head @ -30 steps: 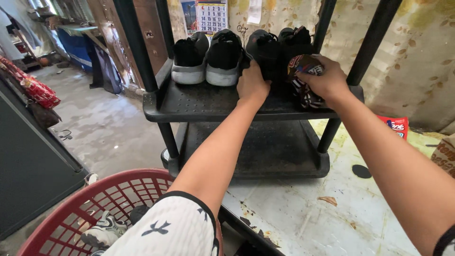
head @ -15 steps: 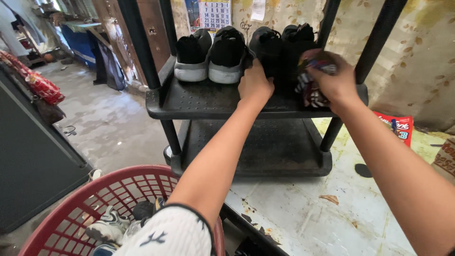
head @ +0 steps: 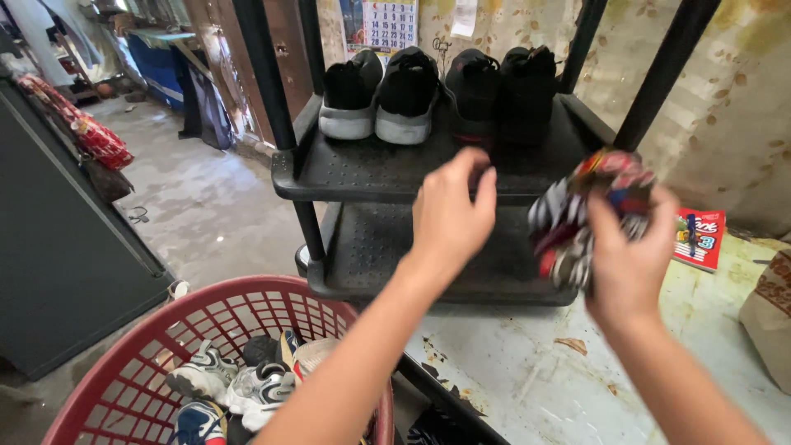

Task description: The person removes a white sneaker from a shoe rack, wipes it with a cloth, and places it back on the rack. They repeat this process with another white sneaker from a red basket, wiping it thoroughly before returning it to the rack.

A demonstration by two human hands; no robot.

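My right hand (head: 630, 264) grips a multicoloured sneaker (head: 577, 214), held in the air in front of a black plastic shoe rack (head: 371, 177). My left hand (head: 451, 216) hovers just left of the sneaker with fingers loosely curled and nothing in it. On the rack's top shelf stand two black shoes with white soles (head: 379, 99) and two all-black shoes (head: 503, 91) to their right. The lower shelf (head: 371, 247) shows no shoes.
A red plastic laundry basket (head: 115, 363) with several sneakers (head: 235, 383) inside sits at the lower left. A dark cabinet (head: 58, 247) stands at the left. A red booklet (head: 700, 239) lies on the stained floor at the right, beside a brown bag (head: 770, 305).
Both hands have pulled back from the top shelf toward me. The right hand has brought the multicoloured sneaker off the shelf, and the left hand has let go of the black shoes.
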